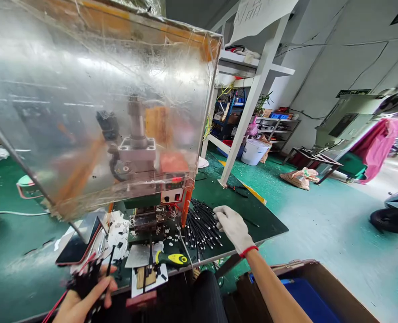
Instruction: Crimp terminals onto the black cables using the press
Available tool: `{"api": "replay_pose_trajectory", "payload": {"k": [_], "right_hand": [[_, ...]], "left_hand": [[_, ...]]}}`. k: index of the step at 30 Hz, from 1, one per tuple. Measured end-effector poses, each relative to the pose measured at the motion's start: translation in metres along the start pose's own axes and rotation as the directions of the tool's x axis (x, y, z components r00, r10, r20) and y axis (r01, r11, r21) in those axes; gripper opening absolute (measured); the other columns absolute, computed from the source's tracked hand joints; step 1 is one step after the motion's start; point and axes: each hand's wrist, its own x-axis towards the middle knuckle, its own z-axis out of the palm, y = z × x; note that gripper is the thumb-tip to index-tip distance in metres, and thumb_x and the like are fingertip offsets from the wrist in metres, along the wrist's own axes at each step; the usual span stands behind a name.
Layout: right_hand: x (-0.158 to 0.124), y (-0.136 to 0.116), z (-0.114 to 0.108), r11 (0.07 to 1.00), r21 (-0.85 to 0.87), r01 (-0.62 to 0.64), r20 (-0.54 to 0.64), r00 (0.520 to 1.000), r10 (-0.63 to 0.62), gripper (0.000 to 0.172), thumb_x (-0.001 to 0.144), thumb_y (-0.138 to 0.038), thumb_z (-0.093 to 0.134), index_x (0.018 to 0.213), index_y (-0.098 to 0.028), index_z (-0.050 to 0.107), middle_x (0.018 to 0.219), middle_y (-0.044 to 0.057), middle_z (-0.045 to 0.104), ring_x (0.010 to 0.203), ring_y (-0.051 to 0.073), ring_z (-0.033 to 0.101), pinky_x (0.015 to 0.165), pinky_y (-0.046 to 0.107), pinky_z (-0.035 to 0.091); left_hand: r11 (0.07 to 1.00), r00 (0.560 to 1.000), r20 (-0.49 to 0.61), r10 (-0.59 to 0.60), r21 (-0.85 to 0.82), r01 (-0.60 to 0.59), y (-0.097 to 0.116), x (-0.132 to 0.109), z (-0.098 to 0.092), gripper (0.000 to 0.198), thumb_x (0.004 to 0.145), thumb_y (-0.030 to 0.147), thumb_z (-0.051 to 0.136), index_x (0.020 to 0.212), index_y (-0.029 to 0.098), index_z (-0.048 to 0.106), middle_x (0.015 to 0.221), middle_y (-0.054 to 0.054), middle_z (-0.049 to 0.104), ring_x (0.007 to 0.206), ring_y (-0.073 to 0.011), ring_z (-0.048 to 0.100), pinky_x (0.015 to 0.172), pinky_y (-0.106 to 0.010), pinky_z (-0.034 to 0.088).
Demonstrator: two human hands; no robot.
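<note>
The person's right hand, in a white glove with a red band at the wrist, is open, its fingers spread and reaching to the edge of a loose pile of thin black rods, which lies just to the right of a small press on the green tabletop. The left hand sits in front of the press and to its left, curled shut around a black rod; a black wrap over the back of this hand is blurred, so its exact form is hard to tell. A red cord runs beside that hand. A clear plastic cover stands over the press, with a metal cylinder visible through it. In front of the press lie a steel plate, a yellow-and-black tool handle and white scraps. A smartphone lies to the left of the press. Farther right of the press stands a white shelf unit.
</note>
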Motion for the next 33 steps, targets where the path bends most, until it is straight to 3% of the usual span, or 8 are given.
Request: {"api": "replay_pose_trajectory", "payload": {"k": [4, 7, 10, 14, 17, 19, 25, 33], "right_hand": [[0.024, 0.011, 0.026, 0.685, -0.719, 0.118, 0.099, 0.993, -0.068, 0.028, 0.089, -0.023, 0.041, 0.106, -0.017, 0.063, 0.105, 0.012, 0.065, 0.093, 0.021, 0.065, 0.076, 0.029, 0.045], [0.038, 0.011, 0.041, 0.596, -0.790, 0.140, 0.131, 0.990, -0.059, 0.025, 0.089, -0.020, 0.043, 0.101, -0.013, 0.063, 0.102, 0.016, 0.065, 0.094, 0.024, 0.066, 0.075, 0.030, 0.044], [0.041, 0.006, 0.042, 0.589, -0.788, 0.181, 0.163, 0.983, -0.083, 0.024, 0.090, -0.021, 0.042, 0.097, -0.013, 0.064, 0.099, 0.016, 0.065, 0.090, 0.024, 0.067, 0.073, 0.031, 0.043], [0.023, -0.006, 0.024, 0.735, -0.656, 0.170, 0.121, 0.985, -0.120, 0.024, 0.089, -0.026, 0.041, 0.093, -0.018, 0.062, 0.098, 0.011, 0.066, 0.088, 0.021, 0.065, 0.072, 0.029, 0.042], [-0.007, -0.018, 0.013, 0.928, -0.359, 0.102, 0.085, 0.993, -0.076, 0.023, 0.083, -0.024, 0.046, 0.101, -0.022, 0.059, 0.095, 0.005, 0.068, 0.082, 0.016, 0.064, 0.068, 0.025, 0.043], [-0.033, -0.025, 0.016, 0.991, -0.122, 0.048, 0.203, 0.979, -0.022, 0.021, 0.080, -0.026, 0.048, 0.099, -0.022, 0.057, 0.079, 0.001, 0.066, 0.065, 0.013, 0.061, 0.058, 0.023, 0.043], [-0.091, -0.047, 0.088, 0.977, 0.174, -0.125, 0.627, 0.779, -0.012, 0.020, 0.081, -0.037, 0.045, 0.075, -0.019, 0.052, 0.042, -0.006, 0.050, 0.033, 0.009, 0.044, 0.036, 0.018, 0.035], [-0.082, -0.056, 0.157, 0.969, 0.144, -0.200, 0.598, 0.798, 0.076, 0.023, 0.082, -0.039, 0.049, 0.072, -0.019, 0.053, 0.043, -0.005, 0.051, 0.032, 0.009, 0.047, 0.033, 0.016, 0.036]], "left_hand": [[0.997, 0.995, 0.091, 0.031, 0.068, -0.037, 0.007, 0.010, 0.046, 0.056, 0.052, 0.068, 0.074, 0.075, 0.018, 0.066, 0.039, 0.008, 0.047, 0.038, -0.0126, 0.044, 0.041, -0.024, 0.036], [0.989, 0.987, 0.156, 0.049, 0.132, -0.070, 0.006, 0.016, 0.071, 0.066, 0.059, 0.066, 0.068, 0.098, 0.013, 0.067, 0.041, 0.011, 0.040, 0.039, -0.0125, 0.039, 0.042, -0.024, 0.032], [0.980, 0.981, 0.184, 0.057, 0.175, -0.090, 0.002, 0.024, 0.081, 0.057, 0.062, 0.065, 0.067, 0.085, 0.013, 0.069, 0.039, 0.010, 0.040, 0.040, -0.0127, 0.036, 0.043, -0.026, 0.030], [0.981, 0.978, 0.200, 0.053, 0.173, -0.089, 0.004, 0.024, 0.082, 0.045, 0.064, 0.062, 0.067, 0.069, 0.017, 0.064, 0.041, 0.009, 0.043, 0.043, -0.0125, 0.037, 0.044, -0.025, 0.030], [0.984, 0.971, 0.234, 0.040, 0.160, -0.079, 0.010, 0.015, 0.074, 0.043, 0.064, 0.059, 0.068, 0.073, 0.017, 0.064, 0.042, 0.010, 0.042, 0.044, -0.0119, 0.037, 0.045, -0.024, 0.031], [0.987, 0.974, 0.223, 0.032, 0.147, -0.066, 0.013, 0.010, 0.067, 0.045, 0.064, 0.060, 0.069, 0.076, 0.017, 0.065, 0.043, 0.010, 0.042, 0.044, -0.0114, 0.038, 0.046, -0.024, 0.031], [0.999, 1.000, 0.015, 0.013, 0.042, -0.014, 0.014, 0.006, 0.044, 0.057, 0.055, 0.070, 0.072, 0.073, 0.016, 0.064, 0.043, 0.007, 0.048, 0.041, -0.0106, 0.040, 0.041, -0.022, 0.030], [0.997, 0.993, -0.100, 0.058, 0.056, -0.053, 0.009, -0.005, 0.020, 0.055, 0.059, 0.070, 0.069, 0.068, 0.016, 0.067, 0.036, 0.007, 0.042, 0.035, -0.0094, 0.033, 0.034, -0.020, 0.020]]}}
